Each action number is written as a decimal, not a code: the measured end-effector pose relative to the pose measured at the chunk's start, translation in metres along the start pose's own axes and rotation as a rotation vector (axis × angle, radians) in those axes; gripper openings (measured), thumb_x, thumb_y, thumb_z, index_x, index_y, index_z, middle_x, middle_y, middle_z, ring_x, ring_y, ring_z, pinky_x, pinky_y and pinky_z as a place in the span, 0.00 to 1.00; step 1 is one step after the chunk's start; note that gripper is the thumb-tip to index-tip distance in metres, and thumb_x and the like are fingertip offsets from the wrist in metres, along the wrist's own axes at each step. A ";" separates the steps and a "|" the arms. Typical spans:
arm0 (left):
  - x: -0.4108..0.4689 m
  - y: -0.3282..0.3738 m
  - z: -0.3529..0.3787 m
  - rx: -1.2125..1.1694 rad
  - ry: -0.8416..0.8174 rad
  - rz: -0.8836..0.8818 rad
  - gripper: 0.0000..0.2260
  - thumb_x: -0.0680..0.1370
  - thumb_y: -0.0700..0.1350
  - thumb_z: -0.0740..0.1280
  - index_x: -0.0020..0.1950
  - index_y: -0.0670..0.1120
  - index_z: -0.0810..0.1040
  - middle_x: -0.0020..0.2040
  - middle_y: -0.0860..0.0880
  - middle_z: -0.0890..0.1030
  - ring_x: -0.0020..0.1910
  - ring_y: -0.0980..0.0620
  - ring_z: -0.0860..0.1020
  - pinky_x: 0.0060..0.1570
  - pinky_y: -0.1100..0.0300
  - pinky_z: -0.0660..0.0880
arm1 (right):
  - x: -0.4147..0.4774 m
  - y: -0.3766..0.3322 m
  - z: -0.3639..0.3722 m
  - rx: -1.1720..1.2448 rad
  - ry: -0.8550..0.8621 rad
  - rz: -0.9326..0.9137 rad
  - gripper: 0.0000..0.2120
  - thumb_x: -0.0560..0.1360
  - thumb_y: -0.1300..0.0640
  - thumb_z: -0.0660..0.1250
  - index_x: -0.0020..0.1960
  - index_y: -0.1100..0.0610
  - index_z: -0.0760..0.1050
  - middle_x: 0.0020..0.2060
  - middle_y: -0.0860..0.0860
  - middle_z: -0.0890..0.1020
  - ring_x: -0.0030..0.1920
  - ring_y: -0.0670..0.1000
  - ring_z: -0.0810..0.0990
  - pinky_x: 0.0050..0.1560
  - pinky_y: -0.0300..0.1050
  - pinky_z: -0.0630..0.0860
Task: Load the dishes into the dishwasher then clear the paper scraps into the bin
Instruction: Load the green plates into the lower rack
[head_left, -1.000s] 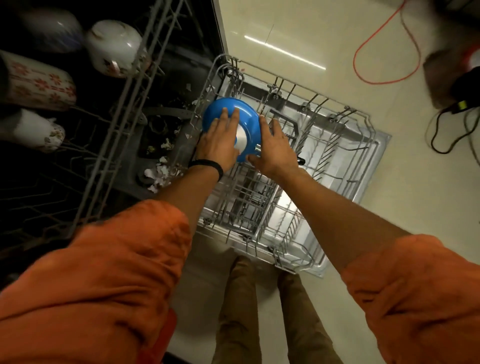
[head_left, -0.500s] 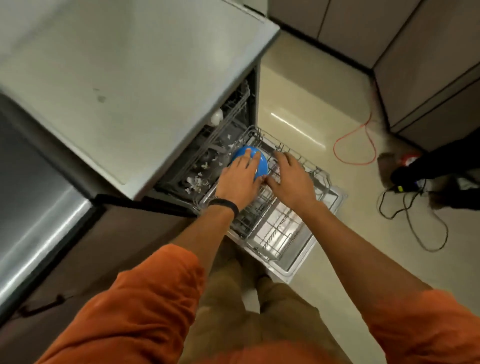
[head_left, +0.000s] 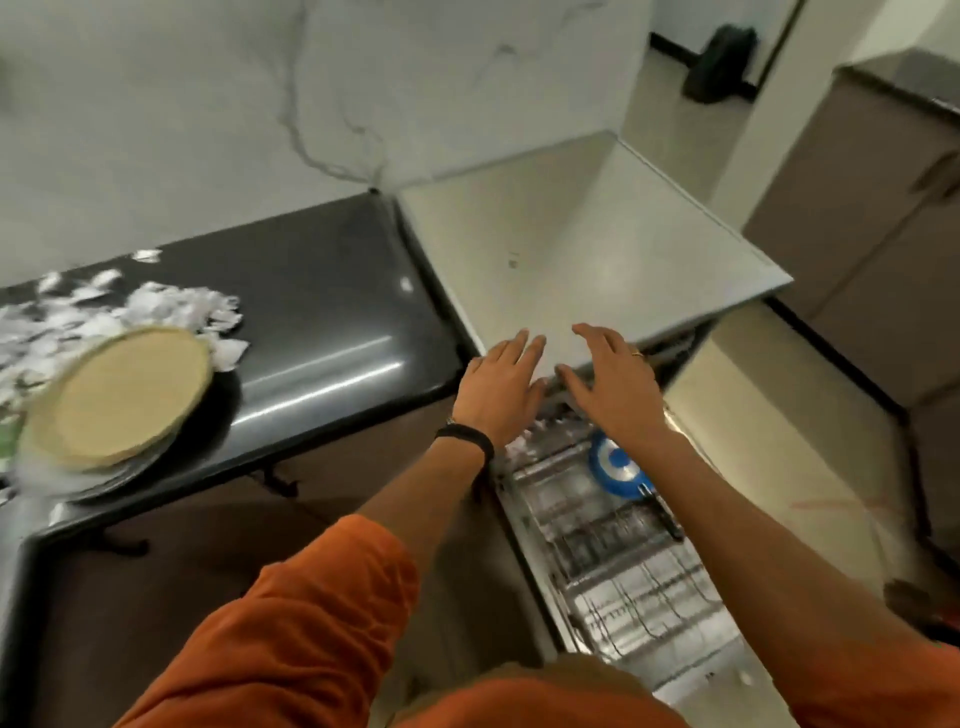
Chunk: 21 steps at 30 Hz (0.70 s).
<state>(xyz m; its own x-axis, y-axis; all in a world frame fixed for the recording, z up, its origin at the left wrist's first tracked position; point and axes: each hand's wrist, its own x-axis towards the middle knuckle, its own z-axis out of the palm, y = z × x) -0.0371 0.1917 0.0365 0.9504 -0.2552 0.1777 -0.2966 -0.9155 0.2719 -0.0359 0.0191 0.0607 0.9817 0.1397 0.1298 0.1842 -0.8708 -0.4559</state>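
A blue bowl (head_left: 615, 470) with a white base stands upside down in the pulled-out lower rack (head_left: 623, 577) of the dishwasher. My left hand (head_left: 498, 387) and my right hand (head_left: 610, 387) hover side by side above the rack's back end, at the front edge of the dishwasher's grey top (head_left: 587, 260). Both have straight fingers and hold nothing. On the dark counter (head_left: 332, 322) at the left lies a tan plate (head_left: 122, 397) stacked on a dark plate, with a heap of white paper scraps (head_left: 119, 312) behind it.
A white marbled wall rises behind the counter. Brown cabinets (head_left: 857, 249) stand at the right across a pale tiled floor. Some paper scraps (head_left: 524, 441) lie inside the dishwasher near the rack. A dark bag (head_left: 719, 65) sits on the floor far back.
Both hands have let go of the blue bowl and lifted away from it. The view has swung up and left, bringing the counter, plates and scraps into sight.
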 end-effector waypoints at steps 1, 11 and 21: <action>-0.010 -0.021 -0.015 -0.003 0.038 -0.042 0.25 0.83 0.52 0.60 0.80 0.48 0.61 0.79 0.46 0.64 0.75 0.45 0.65 0.70 0.45 0.69 | 0.005 -0.023 0.009 0.007 -0.007 -0.031 0.26 0.80 0.45 0.66 0.74 0.52 0.67 0.69 0.56 0.74 0.63 0.62 0.76 0.59 0.60 0.76; -0.132 -0.217 -0.124 0.095 0.231 -0.366 0.25 0.83 0.52 0.63 0.78 0.46 0.66 0.77 0.44 0.68 0.72 0.44 0.70 0.65 0.44 0.72 | 0.029 -0.252 0.099 0.058 -0.089 -0.392 0.26 0.79 0.43 0.66 0.74 0.51 0.68 0.69 0.52 0.74 0.66 0.56 0.75 0.63 0.56 0.75; -0.244 -0.334 -0.177 0.183 0.316 -0.746 0.24 0.81 0.52 0.65 0.76 0.47 0.68 0.74 0.44 0.72 0.68 0.41 0.74 0.60 0.43 0.74 | 0.038 -0.414 0.181 0.090 -0.235 -0.743 0.24 0.78 0.43 0.67 0.71 0.50 0.71 0.66 0.51 0.76 0.63 0.55 0.77 0.58 0.54 0.76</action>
<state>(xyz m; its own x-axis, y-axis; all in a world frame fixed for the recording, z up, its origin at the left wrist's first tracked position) -0.1868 0.6153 0.0698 0.8126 0.5133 0.2760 0.4470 -0.8528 0.2700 -0.0658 0.4700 0.0954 0.5819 0.7760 0.2433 0.7905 -0.4694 -0.3933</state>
